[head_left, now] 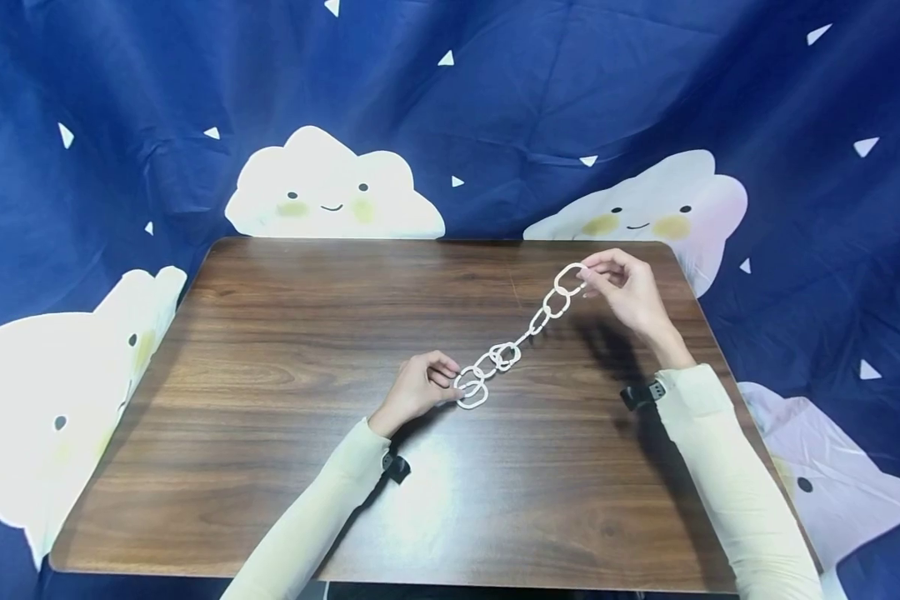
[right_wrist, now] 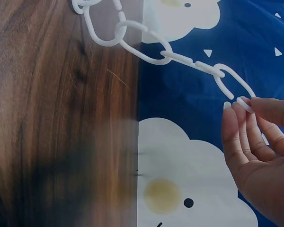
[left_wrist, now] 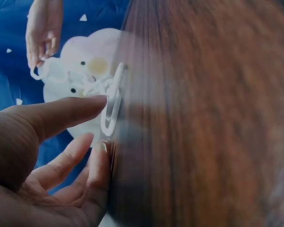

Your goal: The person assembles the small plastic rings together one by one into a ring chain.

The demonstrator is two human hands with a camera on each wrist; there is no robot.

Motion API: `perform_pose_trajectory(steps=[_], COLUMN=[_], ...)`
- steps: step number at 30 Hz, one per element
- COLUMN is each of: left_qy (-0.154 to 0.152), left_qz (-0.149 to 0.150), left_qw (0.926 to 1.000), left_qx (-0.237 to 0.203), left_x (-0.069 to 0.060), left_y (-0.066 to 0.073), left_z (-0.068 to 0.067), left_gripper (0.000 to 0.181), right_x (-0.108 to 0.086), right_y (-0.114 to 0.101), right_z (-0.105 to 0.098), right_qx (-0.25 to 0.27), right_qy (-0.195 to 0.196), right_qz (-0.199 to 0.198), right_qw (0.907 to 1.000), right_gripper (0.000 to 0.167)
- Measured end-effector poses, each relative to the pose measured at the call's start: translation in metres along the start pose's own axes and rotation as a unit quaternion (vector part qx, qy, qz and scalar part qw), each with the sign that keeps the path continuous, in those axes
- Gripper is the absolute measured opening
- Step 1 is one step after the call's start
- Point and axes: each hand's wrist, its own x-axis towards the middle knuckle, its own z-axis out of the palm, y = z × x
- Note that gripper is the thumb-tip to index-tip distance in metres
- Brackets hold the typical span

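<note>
A chain of white oval links [head_left: 505, 357] stretches diagonally between the two hands over the wooden table. At its upper right end, my right hand [head_left: 630, 292] pinches the end link [right_wrist: 236, 80] between thumb and fingertips, raised above the tabletop. My left hand [head_left: 420, 385] is at the lower left end, low over the table. There the thumb tip touches or overlaps a link [left_wrist: 114, 101] in the left wrist view, while the other fingers, slightly bent, stay apart from the thumb. Several middle links overlap in a small cluster. Each hand wears a wrist camera strap.
The brown wood-grain table [head_left: 270, 375] fills the middle, with its far edge behind the hands. A blue curtain [head_left: 495, 100] with white clouds and small triangles hangs behind and at both sides. Light glares off the front of the tabletop.
</note>
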Motion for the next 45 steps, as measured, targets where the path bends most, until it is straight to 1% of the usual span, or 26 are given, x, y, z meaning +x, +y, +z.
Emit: perform_pose_trajectory(steps=[3, 7, 9, 10, 15, 20, 24, 26, 30, 34, 37, 41, 45], left_qy=[-0.005, -0.012, -0.016, -0.018, -0.025, -0.025, -0.024, -0.023, -0.021, -0.022, -0.014, 0.017, 0.051], left_qz=[0.003, 0.007, 0.006, 0.006, 0.014, 0.018, 0.012, 0.006, -0.003, -0.004, 0.000, 0.009, 0.016], left_qw=[1.0000, 0.9998, 0.9997, 0.9997, 0.9993, 0.9979, 0.9966, 0.9963, 0.9959, 0.9958, 0.9964, 0.9972, 0.9962], left_qx=[0.006, 0.014, 0.017, 0.018, 0.023, 0.057, 0.077, 0.082, 0.088, 0.089, 0.084, 0.072, 0.069], left_x=[0.001, 0.002, 0.002, 0.002, 0.001, 0.000, -0.001, -0.001, -0.003, -0.005, -0.005, -0.006, -0.005], left_y=[0.001, 0.003, 0.004, 0.004, 0.005, 0.005, 0.006, 0.006, 0.005, 0.004, 0.005, 0.007, 0.008], left_z=[0.000, 0.000, -0.001, -0.001, -0.003, -0.006, -0.008, -0.010, -0.013, -0.016, -0.019, -0.024, -0.031], left_gripper=[0.035, 0.035, 0.034, 0.034, 0.030, 0.029, 0.029, 0.029, 0.028, 0.026, 0.025, 0.024, 0.023], right_x=[0.002, -0.001, -0.002, -0.002, 0.005, 0.004, 0.004, 0.004, 0.004, 0.003, 0.002, 0.001, -0.001], right_y=[0.002, -0.014, -0.018, -0.019, -0.003, -0.002, -0.003, -0.002, -0.002, -0.002, -0.002, -0.001, 0.002], right_z=[-0.004, -0.003, -0.004, -0.005, -0.016, -0.023, -0.029, -0.032, -0.037, -0.041, -0.044, -0.047, -0.050], right_qx=[-0.002, -0.008, -0.010, -0.009, -0.008, 0.006, 0.029, 0.030, 0.008, -0.029, -0.024, 0.005, -0.007], right_qy=[0.002, 0.003, 0.006, 0.007, 0.020, 0.028, 0.025, 0.025, 0.027, 0.030, 0.030, 0.027, 0.031], right_qz=[-0.001, 0.000, 0.002, 0.002, -0.003, -0.018, -0.024, -0.024, -0.022, -0.016, -0.016, -0.018, -0.014], right_qw=[1.0000, 1.0000, 0.9999, 0.9999, 0.9998, 0.9994, 0.9990, 0.9990, 0.9994, 0.9990, 0.9992, 0.9995, 0.9994], right_gripper=[0.026, 0.027, 0.029, 0.029, 0.027, 0.026, 0.024, 0.025, 0.032, 0.032, 0.028, 0.022, 0.016])
